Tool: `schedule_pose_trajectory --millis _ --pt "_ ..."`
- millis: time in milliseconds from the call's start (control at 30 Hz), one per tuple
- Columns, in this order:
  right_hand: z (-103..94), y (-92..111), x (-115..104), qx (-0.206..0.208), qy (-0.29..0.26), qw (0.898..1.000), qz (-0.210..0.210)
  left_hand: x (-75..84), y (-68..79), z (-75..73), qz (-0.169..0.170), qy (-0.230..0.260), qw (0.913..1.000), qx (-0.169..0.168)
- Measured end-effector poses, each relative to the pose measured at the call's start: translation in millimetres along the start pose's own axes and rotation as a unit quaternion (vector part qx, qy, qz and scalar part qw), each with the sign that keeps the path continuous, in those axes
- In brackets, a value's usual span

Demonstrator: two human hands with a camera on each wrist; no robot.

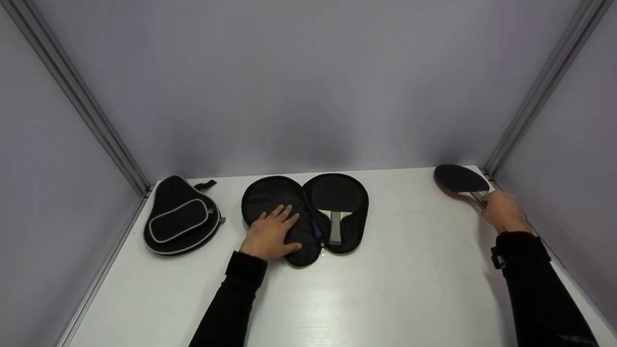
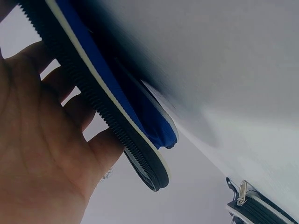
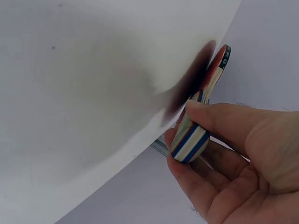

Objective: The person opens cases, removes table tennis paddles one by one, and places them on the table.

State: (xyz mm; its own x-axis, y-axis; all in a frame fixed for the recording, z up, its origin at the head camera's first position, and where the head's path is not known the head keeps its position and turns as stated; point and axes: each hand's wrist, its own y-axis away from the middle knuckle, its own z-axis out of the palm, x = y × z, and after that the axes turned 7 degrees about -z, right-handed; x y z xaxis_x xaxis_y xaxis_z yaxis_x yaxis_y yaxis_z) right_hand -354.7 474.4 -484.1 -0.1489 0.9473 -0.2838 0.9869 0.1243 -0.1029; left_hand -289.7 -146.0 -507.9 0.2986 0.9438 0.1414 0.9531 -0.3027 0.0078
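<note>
An unzipped black paddle case (image 1: 354, 236) lies spread out at the middle of the table, its two halves side by side. In its right half rests a table tennis paddle (image 1: 335, 196) with a black face and pale handle. My left hand (image 1: 272, 233) lies with fingers spread on the left half; the left wrist view shows the case's zipper edge (image 2: 107, 109) and blue side beside the fingers. At the far right, my right hand (image 1: 503, 211) grips a second paddle (image 1: 460, 179) by its handle, black side up. The right wrist view shows its striped handle (image 3: 190, 142) between thumb and fingers.
A closed black case (image 1: 168, 214) with pale piping and a front pocket lies at the table's left, its strap (image 1: 206, 185) toward the back. Grey walls (image 1: 308, 86) enclose the white table (image 1: 385, 299) at the back and on both sides.
</note>
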Motion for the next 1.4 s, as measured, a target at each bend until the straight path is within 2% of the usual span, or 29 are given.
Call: schedule_pose_trajectory --millis 200,267,433,600,733,900,1100,1267,1400 --pt "9.3 2.7 7.7 -0.006 0.014 0.999 -0.037 0.1 3.2 -1.0 0.003 0.005 1.0 -0.002" --pt "6.3 5.9 2.2 -0.026 0.018 0.999 -0.038 0.0 3.0 -0.9 0.005 0.007 1.0 -0.001" --pt "3.8 10.1 -5.5 -0.033 0.03 0.998 -0.042 -0.1 2.2 -1.1 0.005 0.005 1.0 0.0" --pt "-1.6 10.8 -12.0 -0.038 0.023 0.999 -0.03 0.0 1.8 -1.0 0.003 -0.001 1.0 -0.003" --pt "-3.1 7.6 -18.3 -0.036 0.004 0.999 -0.001 -0.4 0.5 0.0 0.005 0.0 1.0 -0.002" --pt "-2.6 3.9 -44.7 -0.005 -0.003 1.0 -0.002 -0.8 1.3 0.1 0.006 0.001 1.0 0.001" --pt "-1.2 -1.2 -85.4 0.0 -0.012 1.0 -0.001 0.6 2.3 0.1 0.008 -0.002 0.9999 0.013" --pt "2.8 -2.7 -117.2 0.015 -0.007 0.999 -0.032 2.4 3.2 -1.8 0.012 -0.001 0.9997 0.02" --pt "11.4 -3.8 -140.0 0.043 0.007 0.997 -0.062 0.6 2.2 0.6 0.018 0.003 0.9994 0.03"
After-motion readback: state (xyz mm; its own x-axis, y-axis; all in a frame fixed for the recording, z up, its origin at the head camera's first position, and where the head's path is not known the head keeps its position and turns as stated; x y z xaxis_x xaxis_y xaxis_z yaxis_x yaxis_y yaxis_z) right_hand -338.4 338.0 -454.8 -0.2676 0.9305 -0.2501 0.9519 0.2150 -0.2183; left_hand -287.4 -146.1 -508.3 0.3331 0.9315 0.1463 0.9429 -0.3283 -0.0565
